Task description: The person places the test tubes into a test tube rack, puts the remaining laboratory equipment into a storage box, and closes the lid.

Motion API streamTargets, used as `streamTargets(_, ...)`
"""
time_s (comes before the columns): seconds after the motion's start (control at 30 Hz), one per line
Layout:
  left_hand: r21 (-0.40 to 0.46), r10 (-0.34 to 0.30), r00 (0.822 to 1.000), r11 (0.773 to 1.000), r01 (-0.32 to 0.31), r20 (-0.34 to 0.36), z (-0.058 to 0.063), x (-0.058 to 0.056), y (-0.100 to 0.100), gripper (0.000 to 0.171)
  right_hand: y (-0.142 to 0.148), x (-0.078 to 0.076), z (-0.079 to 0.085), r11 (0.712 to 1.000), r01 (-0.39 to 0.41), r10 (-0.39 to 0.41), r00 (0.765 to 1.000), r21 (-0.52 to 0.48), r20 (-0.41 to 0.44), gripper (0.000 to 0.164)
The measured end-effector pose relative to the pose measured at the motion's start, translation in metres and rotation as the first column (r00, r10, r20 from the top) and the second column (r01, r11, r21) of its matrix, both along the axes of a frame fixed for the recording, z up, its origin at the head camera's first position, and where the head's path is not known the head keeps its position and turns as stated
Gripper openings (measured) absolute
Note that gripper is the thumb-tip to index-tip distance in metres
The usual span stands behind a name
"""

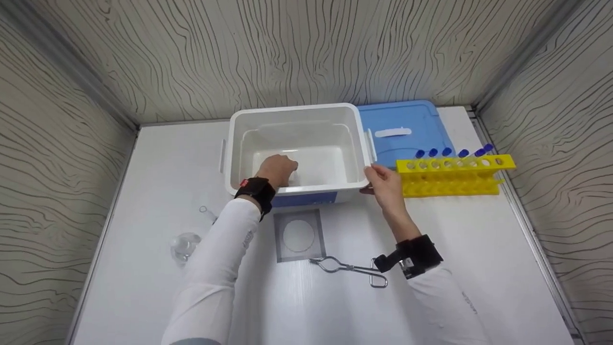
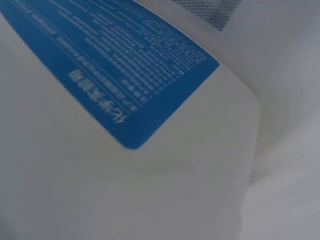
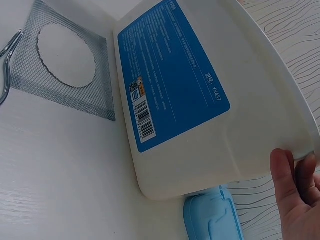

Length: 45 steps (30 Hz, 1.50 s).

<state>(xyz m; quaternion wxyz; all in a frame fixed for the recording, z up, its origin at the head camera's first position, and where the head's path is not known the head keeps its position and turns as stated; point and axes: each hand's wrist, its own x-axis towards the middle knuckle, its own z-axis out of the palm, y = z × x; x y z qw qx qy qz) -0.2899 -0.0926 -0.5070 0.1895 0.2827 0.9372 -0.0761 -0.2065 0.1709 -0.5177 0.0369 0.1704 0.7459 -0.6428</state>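
Observation:
A white plastic bin with a blue label on its front wall stands at the back of the table. My left hand reaches over the front rim into it, low near the floor, with fingers curled. A small clear, glassy piece shows right under those fingers; most of it is hidden by the hand, so I cannot tell its kind. My right hand pinches the bin's front right rim corner between thumb and fingers. The left wrist view shows only the labelled wall.
A wire gauze with a white disc and metal crucible tongs lie in front. On the right, a yellow rack holds several blue-capped tubes; behind it lies a blue lid. Clear glassware stands left, beside my left forearm.

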Motion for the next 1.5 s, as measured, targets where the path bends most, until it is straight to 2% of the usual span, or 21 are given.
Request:
streamTargets(0.23,0.018,0.021,1.000,1.000,-0.021,-0.006,0.001,0.004,-0.004,0.027,-0.002,-0.001,-0.002,1.000,-0.006,0.005,1.000,-0.015,-0.007,0.048)
streamTargets(0.4,0.063,0.084,0.994,0.994,-0.088,0.063,0.004,0.004,-0.007,0.046,-0.003,-0.001,-0.003,1.000,-0.003,0.003,1.000,-0.022,-0.016,0.047)
streamTargets(0.53,0.152,0.160,0.977,0.972,-0.181,0.141,0.009,0.000,-0.009,0.064,-0.002,0.000,-0.003,1.000,-0.004,0.004,1.000,-0.021,-0.031,0.047)
streamTargets(0.6,0.209,0.184,0.969,0.954,-0.216,0.162,0.014,-0.002,-0.011,0.068,-0.001,0.000,-0.003,1.000,-0.007,0.007,1.000,-0.019,-0.027,0.047)
streamTargets(0.73,0.342,0.211,0.968,0.907,-0.246,0.136,0.027,-0.003,-0.016,0.060,0.000,-0.001,-0.002,1.000,-0.018,0.018,1.000,-0.007,-0.016,0.047)
streamTargets(0.93,0.545,0.259,0.965,0.805,-0.235,0.033,0.052,0.004,-0.024,0.041,0.000,-0.002,-0.001,1.000,-0.017,0.017,1.000,0.006,-0.015,0.048)
streamTargets(1.1,0.649,0.299,0.954,0.732,-0.207,-0.033,0.076,0.021,-0.034,0.035,0.000,-0.003,-0.002,1.000,-0.008,0.008,1.000,0.013,0.002,0.049)
streamTargets(1.23,0.706,0.341,0.937,0.682,-0.190,-0.076,0.090,0.037,-0.050,0.032,-0.001,-0.003,-0.003,1.000,-0.007,0.007,1.000,0.016,0.004,0.050)
streamTargets(1.33,0.736,0.370,0.921,0.656,-0.165,-0.124,0.095,0.050,-0.066,0.030,-0.001,-0.003,-0.004,1.000,-0.006,0.005,1.000,0.019,0.004,0.050)
streamTargets(1.5,0.771,0.413,0.884,0.629,-0.101,-0.221,0.099,0.071,-0.092,0.027,0.001,-0.001,-0.006,1.000,-0.009,0.009,1.000,0.005,-0.021,0.048)
